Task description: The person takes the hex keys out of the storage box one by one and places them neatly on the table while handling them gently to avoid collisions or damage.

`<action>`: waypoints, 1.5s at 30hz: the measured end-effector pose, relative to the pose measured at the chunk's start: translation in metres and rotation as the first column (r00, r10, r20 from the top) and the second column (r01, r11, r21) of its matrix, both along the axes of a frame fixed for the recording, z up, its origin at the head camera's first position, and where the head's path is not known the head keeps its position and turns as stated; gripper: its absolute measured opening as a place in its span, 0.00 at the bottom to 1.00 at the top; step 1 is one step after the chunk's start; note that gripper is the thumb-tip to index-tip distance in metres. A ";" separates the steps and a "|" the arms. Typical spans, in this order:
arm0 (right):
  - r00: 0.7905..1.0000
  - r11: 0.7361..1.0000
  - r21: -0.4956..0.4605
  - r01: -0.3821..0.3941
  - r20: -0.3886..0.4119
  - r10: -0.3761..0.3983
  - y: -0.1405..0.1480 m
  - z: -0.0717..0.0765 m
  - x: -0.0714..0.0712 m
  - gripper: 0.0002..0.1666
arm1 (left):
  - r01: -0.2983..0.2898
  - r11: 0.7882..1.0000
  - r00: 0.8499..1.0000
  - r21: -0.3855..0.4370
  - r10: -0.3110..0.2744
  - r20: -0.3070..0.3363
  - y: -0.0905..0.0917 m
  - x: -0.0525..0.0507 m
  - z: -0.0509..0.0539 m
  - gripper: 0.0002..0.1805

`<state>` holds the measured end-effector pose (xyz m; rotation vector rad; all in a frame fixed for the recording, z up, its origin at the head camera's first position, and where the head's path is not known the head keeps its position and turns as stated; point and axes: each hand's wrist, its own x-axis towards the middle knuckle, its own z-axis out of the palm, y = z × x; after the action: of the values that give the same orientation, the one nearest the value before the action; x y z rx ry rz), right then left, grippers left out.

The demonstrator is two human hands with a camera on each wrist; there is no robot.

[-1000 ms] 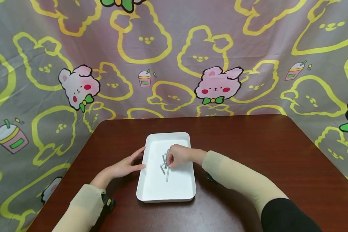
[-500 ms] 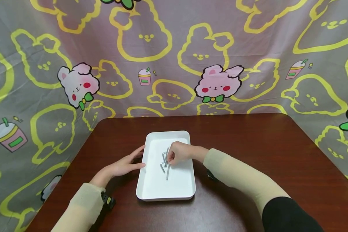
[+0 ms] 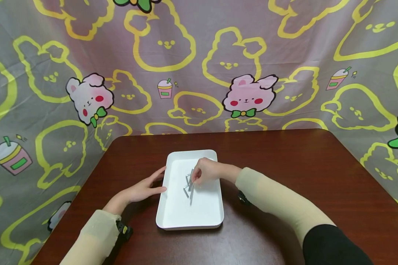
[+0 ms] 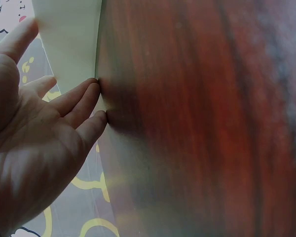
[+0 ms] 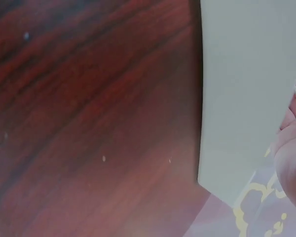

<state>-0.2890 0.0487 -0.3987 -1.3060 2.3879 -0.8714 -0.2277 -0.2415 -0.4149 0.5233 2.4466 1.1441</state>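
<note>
A white rectangular tray [image 3: 205,213] lies on the table with several silver L-shaped hex keys [image 3: 186,192] in a loose cluster near its middle. My right hand [image 3: 205,172], above the tray, pinches a long thin hex key [image 3: 191,197] between thumb and fingertips; the key's lower part points toward me. Its upper end is partly covered by the fingers. My left hand [image 3: 140,189] touches the tray's left wall with spread, straight fingers. The left wrist view shows those fingertips [image 4: 91,89] against the tray. In the right wrist view, the tray's side hides most of the right hand [image 5: 291,153].
The dark reddish-brown wooden table [image 3: 275,158] extends around the tray on all sides. Behind and to the left hangs a patterned curtain [image 3: 199,84] with cartoon animals. Dark devices [image 3: 124,230] are strapped at both wrists.
My right hand has risen slightly and shifted away from me, with the long hex key shifting a little with it. My left hand stays at the tray's left wall.
</note>
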 end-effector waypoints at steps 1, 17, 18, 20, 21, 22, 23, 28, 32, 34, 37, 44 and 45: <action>1.000 1.000 -0.002 0.006 0.001 -0.006 0.001 0.002 -0.001 0.02 | 0.000 1.000 1.000 -0.001 0.000 -0.001 0.000 0.000 0.000 0.47; 0.998 0.998 -0.026 0.066 -0.024 -0.066 0.024 0.040 -0.017 0.02 | -0.009 1.000 1.000 -0.011 0.009 -0.018 0.002 -0.002 0.004 0.46; 0.997 0.997 -0.025 0.070 -0.029 -0.070 0.026 0.042 -0.017 0.02 | -0.009 1.000 1.000 -0.009 0.009 -0.017 0.002 -0.002 0.005 0.46; 0.996 0.997 -0.030 0.077 -0.038 -0.078 0.030 0.046 -0.019 0.02 | -0.013 1.000 1.000 -0.009 0.012 -0.017 0.002 -0.001 0.006 0.46; 0.996 0.996 -0.033 0.082 -0.039 -0.084 0.032 0.047 -0.019 0.02 | -0.014 1.000 1.000 -0.010 0.013 -0.016 0.002 -0.001 0.006 0.46; 0.995 0.996 -0.036 0.086 -0.043 -0.088 0.034 0.049 -0.020 0.02 | -0.014 1.000 1.000 -0.010 0.014 -0.016 0.003 0.000 0.006 0.47; 0.994 0.995 -0.038 0.095 -0.044 -0.097 0.036 0.050 -0.021 0.02 | -0.015 1.000 1.000 -0.010 0.014 -0.014 0.003 0.000 0.006 0.47; 0.988 0.988 -0.048 0.147 -0.035 -0.148 0.048 0.056 -0.023 0.02 | -0.007 1.000 1.000 0.003 0.007 -0.012 0.002 0.002 0.003 0.47; 0.979 0.979 -0.054 0.197 -0.033 -0.199 0.057 0.060 -0.024 0.02 | -0.009 1.000 1.000 0.008 0.009 -0.011 0.002 0.003 0.000 0.46; 0.974 0.974 -0.053 0.220 -0.036 -0.222 0.061 0.061 -0.024 0.02 | -0.012 1.000 1.000 0.012 0.012 -0.008 0.002 0.002 -0.001 0.46; 0.968 0.968 -0.050 0.244 -0.046 -0.246 0.069 0.063 -0.026 0.03 | -0.018 1.000 1.000 0.014 0.018 -0.003 0.002 0.002 -0.002 0.46; 0.960 0.961 -0.068 0.268 -0.065 -0.272 0.086 0.068 -0.032 0.02 | -0.030 0.999 1.000 0.012 0.030 0.000 0.002 0.001 -0.003 0.47; 0.959 0.960 -0.073 0.271 -0.062 -0.275 0.089 0.068 -0.033 0.02 | -0.030 0.999 1.000 0.012 0.030 0.002 0.002 0.001 -0.003 0.47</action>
<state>-0.3218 0.1377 -0.3304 -1.0594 2.6612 -0.9981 -0.2270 -0.2398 -0.4182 0.4905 2.4555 1.1711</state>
